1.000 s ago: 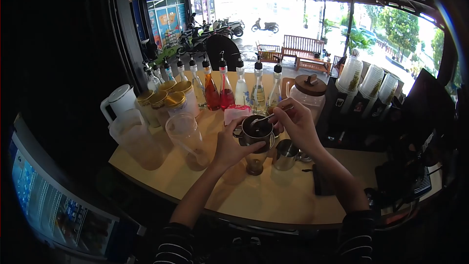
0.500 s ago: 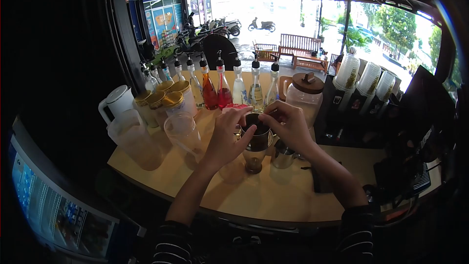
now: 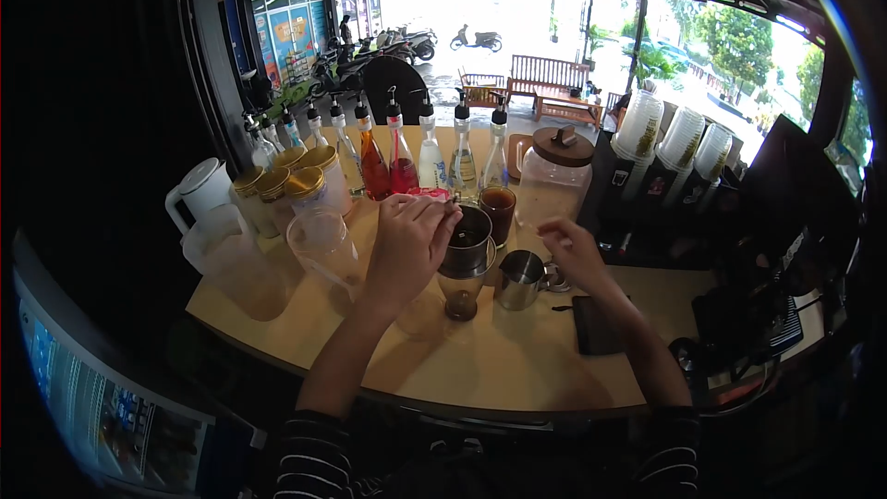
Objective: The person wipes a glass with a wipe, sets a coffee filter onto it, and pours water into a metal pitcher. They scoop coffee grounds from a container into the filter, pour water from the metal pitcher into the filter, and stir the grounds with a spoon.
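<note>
A dark metal drip filter (image 3: 470,238) sits on top of a clear glass (image 3: 462,291) with something dark at its bottom. My left hand (image 3: 411,240) is at the filter's left rim, fingertips pinched together; whatever they grip is hidden. To the right, my right hand (image 3: 577,257) hovers above the handle of a steel milk pitcher (image 3: 521,282), fingers loosely bent and apart, with nothing visible in them. Behind the filter stands a glass of dark brown drink (image 3: 497,211). A red and white packet (image 3: 428,194) shows partly behind my left hand.
Several pump-top syrup bottles (image 3: 403,166) line the counter's back edge. At left are gold-lidded jars (image 3: 320,171), a clear plastic pitcher (image 3: 236,263) and a clear jug (image 3: 323,245). A wooden-lidded jar (image 3: 552,185) and stacked plastic cups (image 3: 639,125) stand right.
My right hand has left the filter and moved right and down toward the pitcher. My left hand's fingers have closed together at the filter's rim. The view has shifted slightly.
</note>
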### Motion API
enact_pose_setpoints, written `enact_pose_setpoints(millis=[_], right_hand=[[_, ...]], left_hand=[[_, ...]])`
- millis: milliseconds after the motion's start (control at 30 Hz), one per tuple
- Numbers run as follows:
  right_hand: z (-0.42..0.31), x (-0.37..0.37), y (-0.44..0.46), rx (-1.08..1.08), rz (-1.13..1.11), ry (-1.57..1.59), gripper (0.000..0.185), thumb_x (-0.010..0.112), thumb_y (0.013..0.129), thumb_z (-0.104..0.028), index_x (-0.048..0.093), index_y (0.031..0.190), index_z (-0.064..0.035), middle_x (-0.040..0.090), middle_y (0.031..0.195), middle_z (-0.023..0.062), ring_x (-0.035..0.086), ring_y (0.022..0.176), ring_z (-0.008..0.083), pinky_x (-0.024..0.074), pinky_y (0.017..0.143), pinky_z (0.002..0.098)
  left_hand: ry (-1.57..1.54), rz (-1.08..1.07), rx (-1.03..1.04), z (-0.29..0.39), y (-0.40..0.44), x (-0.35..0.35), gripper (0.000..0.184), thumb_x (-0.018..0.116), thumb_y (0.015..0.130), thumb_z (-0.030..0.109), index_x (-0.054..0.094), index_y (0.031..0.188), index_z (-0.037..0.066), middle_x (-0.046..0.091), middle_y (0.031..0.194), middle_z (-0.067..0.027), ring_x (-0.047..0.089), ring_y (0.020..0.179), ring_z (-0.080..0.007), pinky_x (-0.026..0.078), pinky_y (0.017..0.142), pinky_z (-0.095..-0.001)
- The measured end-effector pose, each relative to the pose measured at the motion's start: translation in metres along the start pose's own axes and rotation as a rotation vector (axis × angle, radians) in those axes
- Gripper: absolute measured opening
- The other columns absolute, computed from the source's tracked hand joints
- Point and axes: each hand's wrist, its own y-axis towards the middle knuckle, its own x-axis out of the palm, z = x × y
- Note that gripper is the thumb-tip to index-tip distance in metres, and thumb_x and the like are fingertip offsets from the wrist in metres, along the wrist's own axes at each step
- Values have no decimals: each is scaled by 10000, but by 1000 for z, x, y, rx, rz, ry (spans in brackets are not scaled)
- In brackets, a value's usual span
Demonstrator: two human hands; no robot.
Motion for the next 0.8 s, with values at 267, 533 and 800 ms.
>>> enact_pose_setpoints(millis=[267,533,800], right_hand=[[96,17,-42,215,-161,-8,212,550,934,-202,557,956,9,615,816,68,587,758,141,462,691,288],[94,32,-42,213,42,697,153,514,968,-197,486,861,-91,498,762,-38,459,678,43,399,645,209],[29,-15,-2,70,141,699,174,565,939,-179,502,808,-84,476,699,-54,415,633,26,336,597,186]], left_hand=[[-122,9,-162,-3,-2,-13,138,580,892,149,640,879,25,651,811,-121,597,788,-288,422,782,-391],[-262,72,-282,-7,-9,-12,163,548,925,137,635,920,0,656,787,-118,632,724,-224,467,699,-334],[-360,100,-382,-10,-11,-13,165,553,917,148,629,930,3,662,790,-116,621,764,-248,452,734,-363]])
